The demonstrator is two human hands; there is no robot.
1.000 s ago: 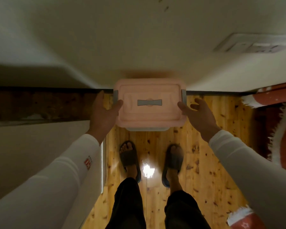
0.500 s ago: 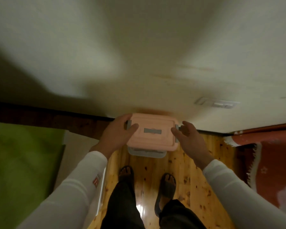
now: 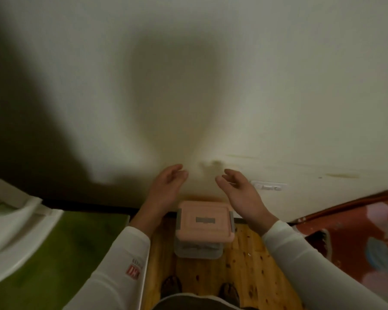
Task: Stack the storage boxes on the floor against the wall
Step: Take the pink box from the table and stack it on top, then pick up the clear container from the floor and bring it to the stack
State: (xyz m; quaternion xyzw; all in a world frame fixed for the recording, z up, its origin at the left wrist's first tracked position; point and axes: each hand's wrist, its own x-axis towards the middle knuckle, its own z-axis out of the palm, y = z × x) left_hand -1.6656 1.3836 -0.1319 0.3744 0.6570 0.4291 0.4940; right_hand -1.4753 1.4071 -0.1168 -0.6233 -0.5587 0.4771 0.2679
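The clear plastic storage box with pink rectangular lid (image 3: pixel 205 220) sits on the pine plank floor (image 3: pixel 244 265) at the foot of the cream wall (image 3: pixel 188 86). Left hand (image 3: pixel 166 186) and right hand (image 3: pixel 240 193) hover above it (fingers relaxed, loosely spread, holding nothing).

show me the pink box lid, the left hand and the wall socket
pink box lid (image 3: pixel 205 220), head view, on the grey strip at the lid's centre
left hand (image 3: pixel 166 186), head view, middle of the hand
wall socket (image 3: pixel 268 186), head view, on its white faceplate
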